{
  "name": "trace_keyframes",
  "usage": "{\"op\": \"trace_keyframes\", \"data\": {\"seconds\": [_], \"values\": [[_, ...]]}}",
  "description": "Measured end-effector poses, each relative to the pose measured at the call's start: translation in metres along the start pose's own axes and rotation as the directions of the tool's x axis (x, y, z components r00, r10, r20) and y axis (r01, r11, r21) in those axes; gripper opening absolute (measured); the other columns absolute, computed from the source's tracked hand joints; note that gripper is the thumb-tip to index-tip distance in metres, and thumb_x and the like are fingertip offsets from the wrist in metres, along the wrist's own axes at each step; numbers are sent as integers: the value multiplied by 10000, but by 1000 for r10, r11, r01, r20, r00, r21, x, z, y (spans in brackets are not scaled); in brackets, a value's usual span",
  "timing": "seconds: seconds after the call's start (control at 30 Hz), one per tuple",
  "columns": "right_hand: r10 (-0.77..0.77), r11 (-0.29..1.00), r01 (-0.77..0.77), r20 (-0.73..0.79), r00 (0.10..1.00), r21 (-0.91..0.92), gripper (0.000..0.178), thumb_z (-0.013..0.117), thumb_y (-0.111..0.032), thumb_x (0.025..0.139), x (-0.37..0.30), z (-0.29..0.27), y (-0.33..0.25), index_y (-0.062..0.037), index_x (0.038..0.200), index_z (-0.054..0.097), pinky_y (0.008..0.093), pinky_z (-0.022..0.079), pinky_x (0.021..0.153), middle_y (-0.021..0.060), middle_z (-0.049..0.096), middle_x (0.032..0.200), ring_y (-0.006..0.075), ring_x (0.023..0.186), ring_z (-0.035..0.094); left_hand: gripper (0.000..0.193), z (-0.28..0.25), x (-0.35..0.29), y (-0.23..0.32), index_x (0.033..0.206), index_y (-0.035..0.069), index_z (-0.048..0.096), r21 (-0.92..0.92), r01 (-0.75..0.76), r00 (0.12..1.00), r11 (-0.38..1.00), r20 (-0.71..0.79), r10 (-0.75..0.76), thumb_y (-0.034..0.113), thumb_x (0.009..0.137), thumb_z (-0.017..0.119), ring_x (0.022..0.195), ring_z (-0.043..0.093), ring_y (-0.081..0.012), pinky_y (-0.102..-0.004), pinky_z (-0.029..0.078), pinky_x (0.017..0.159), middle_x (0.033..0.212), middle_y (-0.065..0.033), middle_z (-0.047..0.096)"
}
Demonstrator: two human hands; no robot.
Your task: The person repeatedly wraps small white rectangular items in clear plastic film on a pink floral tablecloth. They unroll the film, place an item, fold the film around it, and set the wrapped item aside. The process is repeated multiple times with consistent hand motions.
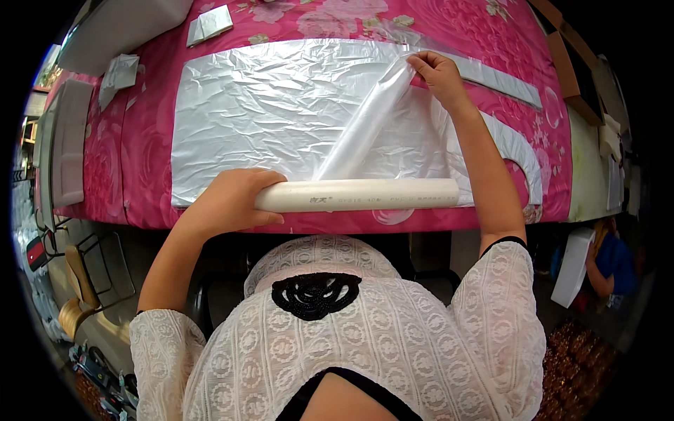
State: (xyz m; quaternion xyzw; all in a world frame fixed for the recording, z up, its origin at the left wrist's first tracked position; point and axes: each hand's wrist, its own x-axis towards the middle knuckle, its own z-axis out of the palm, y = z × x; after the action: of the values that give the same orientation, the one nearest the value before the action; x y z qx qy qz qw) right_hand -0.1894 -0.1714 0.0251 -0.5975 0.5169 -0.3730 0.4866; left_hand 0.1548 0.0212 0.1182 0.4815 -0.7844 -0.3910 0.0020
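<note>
Two hands work: left hand (232, 200) wraps the white tube (358, 194), lying left-to-right at the pink worktop (151, 133) edge; right hand (437, 70) pinches clear film (365, 123) over a silver sheet (274, 112).

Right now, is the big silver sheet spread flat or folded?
Spread flat: the silver sheet lies open, crinkled, across the pink cloth.

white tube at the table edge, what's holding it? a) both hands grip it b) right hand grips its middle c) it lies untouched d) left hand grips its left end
d: the left hand is wrapped around the left end of the white tube, while the right hand is up over the silver sheet, pinching the clear film.
</note>
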Motion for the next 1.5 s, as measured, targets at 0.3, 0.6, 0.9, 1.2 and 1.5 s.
{"op": "trace_keyframes", "data": {"seconds": [0.3, 0.6, 0.9, 1.2, 1.5], "values": [[-25, 992, 42, 145, 989, -119, 220, 657, -227, 846, 18, 41, -13, -22, 926, 666, 226, 443, 603, -6, 616, 766, 62, 681, 530, 485, 56, 58, -12, 1140, 40, 558, 300, -619, 685, 725, -244, 686, 105, 689, 724, 975, 562, -278, -383, 474, 837, 1045, -93, 582], [-139, 929, 76, -153, 978, -362, 195, 631, -173, 852, 9, 45, -24, -24, 975, 658, 247, 456, 635, 27, 639, 817, 106, 674, 561, 869, 85, 50, -14, 1349, -73, 322, 403, -525, 832, 749, 56, 553, 596, 809, 450, 1367, 239, -321, -448, 136, 1131, 1442, -217, 292], [-428, 589, 535, 329, 842, -606, 449, 640, -107, 776, -156, 114, -50, -102, 1215, 552, 386, 448, 854, 115, 565, 1104, 308, 1003, 541, 757, 127, 42, 5, 1341, -66, 341, 497, -349, 915, 794, -3, 404, 488, 841, 464, 1356, 260, -334, -466, 161, 1117, 1439, -220, 297], [-445, 477, 135, -106, 889, -869, 452, 609, -45, 781, -119, -8, -15, -104, 1226, 555, 385, 445, 835, 86, 584, 1051, 296, 923, 534, 764, 125, 41, 15, 1345, -28, 366, 550, -344, 884, 761, -84, 460, 382, 753, 621, 1366, 256, -296, -438, 181, 1113, 1457, -173, 294], [-476, 539, 648, 440, 761, -538, 453, 633, -21, 704, -153, 82, -39, -107, 1148, 607, 388, 437, 888, 93, 605, 1104, 285, 1020, 548, 560, 162, 38, 28, 1340, -44, 369, 596, -209, 891, 776, -212, 403, 142, 816, 435, 1360, 268, -309, -458, 212, 1093, 1447, -185, 307]]}}
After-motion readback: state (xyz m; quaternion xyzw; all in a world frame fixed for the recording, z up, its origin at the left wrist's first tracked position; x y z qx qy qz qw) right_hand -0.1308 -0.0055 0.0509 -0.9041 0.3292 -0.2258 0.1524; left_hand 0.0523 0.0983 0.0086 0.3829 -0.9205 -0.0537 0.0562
